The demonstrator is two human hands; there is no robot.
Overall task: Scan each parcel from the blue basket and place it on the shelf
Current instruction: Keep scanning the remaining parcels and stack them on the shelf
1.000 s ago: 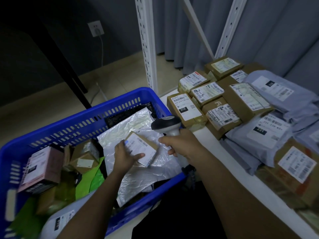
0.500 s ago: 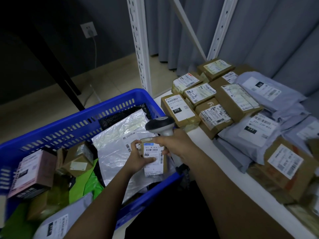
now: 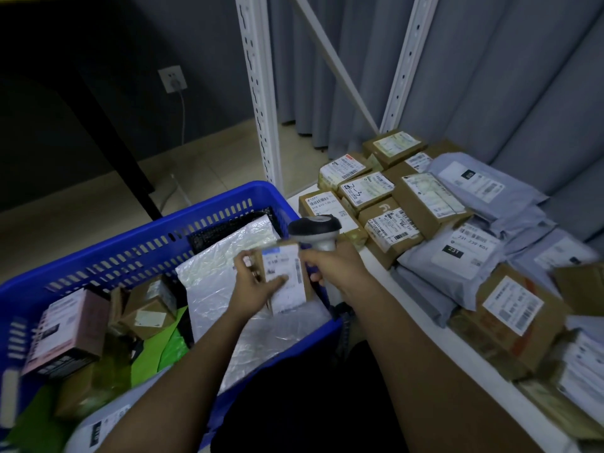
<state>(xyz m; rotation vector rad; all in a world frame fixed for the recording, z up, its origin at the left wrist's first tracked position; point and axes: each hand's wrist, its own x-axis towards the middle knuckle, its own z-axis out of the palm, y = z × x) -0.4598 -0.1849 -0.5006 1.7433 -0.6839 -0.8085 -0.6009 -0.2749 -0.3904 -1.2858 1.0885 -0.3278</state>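
My left hand (image 3: 255,286) holds a small brown cardboard parcel (image 3: 286,277) with a white label facing me, upright above the right end of the blue basket (image 3: 137,243). Right beside it, my right hand (image 3: 333,268) grips a handheld barcode scanner (image 3: 315,232), its dark head above the parcel's top edge. The basket holds a silver padded mailer (image 3: 215,282), a pink box (image 3: 62,331), a small brown box (image 3: 148,308) and green bags. The white shelf (image 3: 425,328) at right carries several brown boxes and grey mailers.
White perforated shelf uprights (image 3: 258,93) and a diagonal brace rise behind the basket. Grey curtains hang behind the shelf. A wall socket (image 3: 172,79) with a cable and a dark table leg (image 3: 121,148) are at left over tiled floor.
My left hand lifted the small parcel off the silver mailer and turned it upright, label towards me, close to the scanner. The view shifted slightly.
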